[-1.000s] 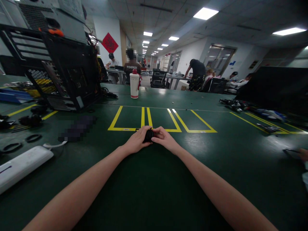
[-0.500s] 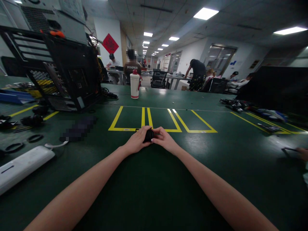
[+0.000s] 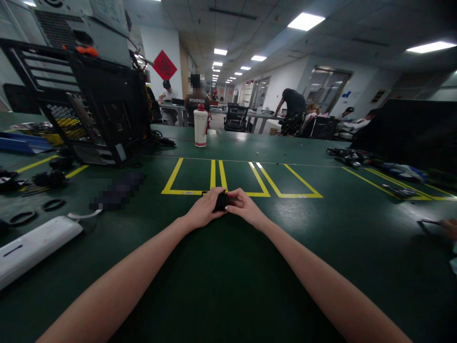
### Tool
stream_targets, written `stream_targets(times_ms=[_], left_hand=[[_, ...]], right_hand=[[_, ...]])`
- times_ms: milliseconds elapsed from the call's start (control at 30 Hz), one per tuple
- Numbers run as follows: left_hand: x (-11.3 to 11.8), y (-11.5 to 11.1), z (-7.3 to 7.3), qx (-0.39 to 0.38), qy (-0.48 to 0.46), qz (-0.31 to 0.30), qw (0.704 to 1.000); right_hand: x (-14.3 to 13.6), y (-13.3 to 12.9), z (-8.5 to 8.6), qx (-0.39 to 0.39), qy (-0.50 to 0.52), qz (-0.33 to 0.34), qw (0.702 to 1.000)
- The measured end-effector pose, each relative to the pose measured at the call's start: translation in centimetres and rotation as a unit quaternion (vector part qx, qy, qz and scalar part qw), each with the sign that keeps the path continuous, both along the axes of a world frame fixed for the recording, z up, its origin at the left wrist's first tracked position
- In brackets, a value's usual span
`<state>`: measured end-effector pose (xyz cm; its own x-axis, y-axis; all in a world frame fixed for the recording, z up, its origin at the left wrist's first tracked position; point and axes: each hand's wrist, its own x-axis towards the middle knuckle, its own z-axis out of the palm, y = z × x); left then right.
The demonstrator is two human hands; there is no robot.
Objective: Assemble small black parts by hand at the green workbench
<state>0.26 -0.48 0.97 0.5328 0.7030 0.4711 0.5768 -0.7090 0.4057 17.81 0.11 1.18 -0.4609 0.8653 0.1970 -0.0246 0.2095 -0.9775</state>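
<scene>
Clock hub at the centre of the green bench (image 3: 228, 271), 12 directly away from the person. Near 8:30, a white unit (image 3: 37, 250), its pale lead running right; at 9, two black rings (image 3: 53, 209) lying flat, then a pixelated dark item (image 3: 116, 190). At 10, an open PC case (image 3: 103, 109) standing on the bench. Between 11 and 12, a white bottle (image 3: 200, 127), red-capped, upright. Left hand (image 3: 207, 207), at the hub: fingers laid over the left side of a black part (image 3: 221, 202), thumb on its near edge. Part at the hub, mostly covered; its type cannot be told. Right hand (image 3: 243, 207): thumb and fingertips pinching the part's right end. Yellow tape (image 3: 213, 174) outlines from 11 to 2, just beyond the hands. Toward 2:30, a dark jumble (image 3: 350, 156), too blurred to itemise. At 3, a co-worker's hand (image 3: 450, 228), partly cut off, well apart.
</scene>
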Motion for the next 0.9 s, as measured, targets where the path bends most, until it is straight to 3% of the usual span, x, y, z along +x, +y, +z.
stream_targets(times_ms=[233, 467, 633, 900], left_hand=[[-0.04, -0.01, 0.06, -0.004, -0.005, -0.006, 1.0], [0.02, 0.04, -0.06, 0.004, -0.007, -0.002, 1.0], [0.04, 0.14, -0.18, 0.006, -0.006, 0.0, 1.0], [-0.02, 0.09, -0.07, 0.001, -0.008, -0.003, 1.0]], right_hand=[[-0.27, -0.15, 0.33, -0.008, -0.008, -0.026, 1.0], [-0.08, 0.02, 0.24, 0.0, 0.002, 0.002, 1.0], [-0.25, -0.04, 0.06, -0.004, 0.02, -0.013, 1.0], [-0.09, 0.11, 0.35, -0.01, -0.023, -0.017, 1.0]])
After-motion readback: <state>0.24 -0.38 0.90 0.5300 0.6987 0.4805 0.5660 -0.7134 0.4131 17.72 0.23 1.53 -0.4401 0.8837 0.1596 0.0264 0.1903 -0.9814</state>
